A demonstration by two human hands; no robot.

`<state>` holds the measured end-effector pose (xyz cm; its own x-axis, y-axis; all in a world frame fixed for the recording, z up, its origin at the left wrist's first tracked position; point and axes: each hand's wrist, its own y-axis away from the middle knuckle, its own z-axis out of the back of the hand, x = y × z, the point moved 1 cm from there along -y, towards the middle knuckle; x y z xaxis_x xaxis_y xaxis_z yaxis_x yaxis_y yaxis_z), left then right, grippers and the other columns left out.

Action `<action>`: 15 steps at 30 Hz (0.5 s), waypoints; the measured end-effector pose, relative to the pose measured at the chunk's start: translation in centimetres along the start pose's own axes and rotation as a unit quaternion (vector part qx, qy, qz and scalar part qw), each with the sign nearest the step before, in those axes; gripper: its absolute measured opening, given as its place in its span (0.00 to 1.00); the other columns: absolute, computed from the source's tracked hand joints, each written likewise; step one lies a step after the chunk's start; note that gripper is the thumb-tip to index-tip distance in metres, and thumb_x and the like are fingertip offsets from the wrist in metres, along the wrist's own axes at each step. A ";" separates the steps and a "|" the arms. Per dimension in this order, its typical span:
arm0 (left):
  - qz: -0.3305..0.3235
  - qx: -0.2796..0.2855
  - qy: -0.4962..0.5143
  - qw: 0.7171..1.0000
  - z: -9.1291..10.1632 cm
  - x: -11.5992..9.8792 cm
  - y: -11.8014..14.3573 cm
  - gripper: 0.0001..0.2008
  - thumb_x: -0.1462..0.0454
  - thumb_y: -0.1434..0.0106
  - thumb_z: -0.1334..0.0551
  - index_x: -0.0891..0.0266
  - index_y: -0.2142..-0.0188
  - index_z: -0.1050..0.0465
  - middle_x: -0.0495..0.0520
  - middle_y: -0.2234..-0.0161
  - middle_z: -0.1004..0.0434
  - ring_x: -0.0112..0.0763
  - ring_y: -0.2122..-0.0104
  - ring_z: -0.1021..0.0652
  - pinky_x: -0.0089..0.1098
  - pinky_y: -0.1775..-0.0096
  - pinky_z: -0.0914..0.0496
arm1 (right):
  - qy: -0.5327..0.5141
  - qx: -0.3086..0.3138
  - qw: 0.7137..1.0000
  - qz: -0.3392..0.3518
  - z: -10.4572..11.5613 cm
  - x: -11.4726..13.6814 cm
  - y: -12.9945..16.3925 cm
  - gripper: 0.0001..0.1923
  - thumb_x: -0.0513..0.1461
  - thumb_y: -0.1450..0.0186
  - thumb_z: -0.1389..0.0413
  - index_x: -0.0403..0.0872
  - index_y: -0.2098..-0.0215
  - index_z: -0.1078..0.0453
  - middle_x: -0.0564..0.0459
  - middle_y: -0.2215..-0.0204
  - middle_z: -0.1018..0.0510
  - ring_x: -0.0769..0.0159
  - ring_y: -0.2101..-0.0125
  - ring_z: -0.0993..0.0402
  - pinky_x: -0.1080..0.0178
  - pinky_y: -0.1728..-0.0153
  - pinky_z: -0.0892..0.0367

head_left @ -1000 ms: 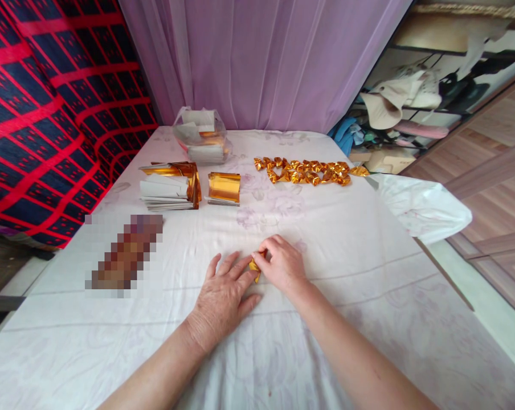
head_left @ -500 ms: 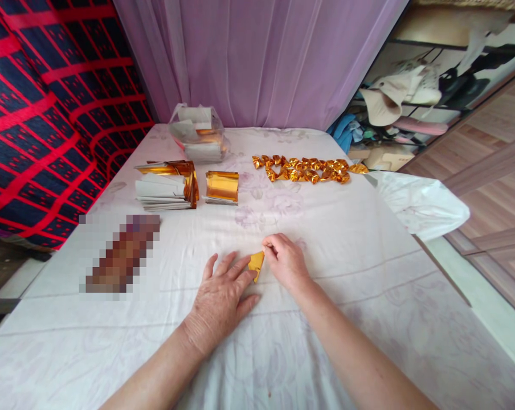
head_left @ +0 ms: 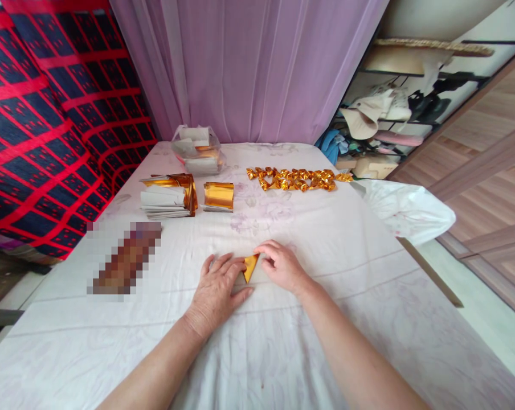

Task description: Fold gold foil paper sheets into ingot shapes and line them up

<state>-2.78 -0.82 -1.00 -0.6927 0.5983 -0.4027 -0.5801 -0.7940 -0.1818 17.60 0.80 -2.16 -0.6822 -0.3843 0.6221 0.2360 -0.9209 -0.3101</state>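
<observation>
A small piece of gold foil paper [head_left: 250, 269], folded into a triangle, rests on the cloth between my two hands. My left hand [head_left: 218, 287] lies flat with its fingers spread, the fingertips pressing on the paper's left side. From the right, my right hand [head_left: 281, 265] has curled fingers, with the index fingertip at the paper's upper right corner. Whatever sits right under its fingertips is hidden. Farther back are a small stack of gold foil sheets [head_left: 219, 196] and a larger stack of grey-backed foil sheets [head_left: 166, 199].
Several folded gold foil pieces [head_left: 300, 179] lie in rows at the back right. A clear plastic bag [head_left: 197, 151] with more sheets stands at the back left. A blurred-out object [head_left: 127, 259] lies to the left. Off the right edge hangs a white plastic bag [head_left: 411, 210].
The view has tilted up slightly. The gold paper now shows as a sharper triangle, and my right index finger reaches farther over its upper corner. My left hand stays flat beside it.
</observation>
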 end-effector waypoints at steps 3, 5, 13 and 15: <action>0.009 -0.001 0.003 1.000 0.0 0.1 -0.2 0.19 0.59 0.40 0.35 0.57 0.50 0.31 0.55 0.46 0.25 0.46 0.41 0.33 0.55 0.40 0.47 | 0.004 0.012 1.000 -0.001 0.0 -0.1 0.0 0.19 0.26 0.44 0.49 0.47 0.60 0.27 0.52 0.61 0.24 0.67 0.62 0.27 0.64 0.59 0.32; 0.014 -0.002 0.002 1.000 0.0 0.1 -0.2 0.18 0.60 0.40 0.35 0.57 0.51 0.31 0.54 0.46 0.25 0.46 0.42 0.32 0.54 0.40 0.46 | 0.015 0.015 1.000 0.005 -0.2 -0.2 0.0 0.17 0.26 0.42 0.48 0.47 0.60 0.26 0.52 0.63 0.24 0.67 0.61 0.27 0.64 0.58 0.33; 0.015 -0.014 0.021 1.000 0.3 0.5 -0.4 0.15 0.62 0.37 0.41 0.56 0.50 0.30 0.53 0.48 0.24 0.42 0.42 0.31 0.51 0.40 0.43 | 0.071 -0.001 0.996 0.055 -0.9 -0.5 0.1 0.10 0.31 0.34 0.48 0.47 0.59 0.26 0.51 0.63 0.24 0.66 0.61 0.27 0.63 0.58 0.33; 0.025 -0.016 0.037 0.999 0.6 0.4 -0.6 0.16 0.63 0.37 0.43 0.57 0.50 0.29 0.53 0.48 0.23 0.41 0.43 0.30 0.49 0.40 0.43 | 0.082 -0.007 0.995 0.057 -1.0 -0.5 0.1 0.10 0.32 0.33 0.48 0.48 0.60 0.26 0.52 0.63 0.24 0.67 0.62 0.27 0.64 0.58 0.33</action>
<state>-3.03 -0.04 -0.51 -0.6857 0.5495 -0.4774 -0.5308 -0.8263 -0.1885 17.27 0.92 -3.18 -0.7549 -0.4703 0.4571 0.3099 -0.8701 -0.3833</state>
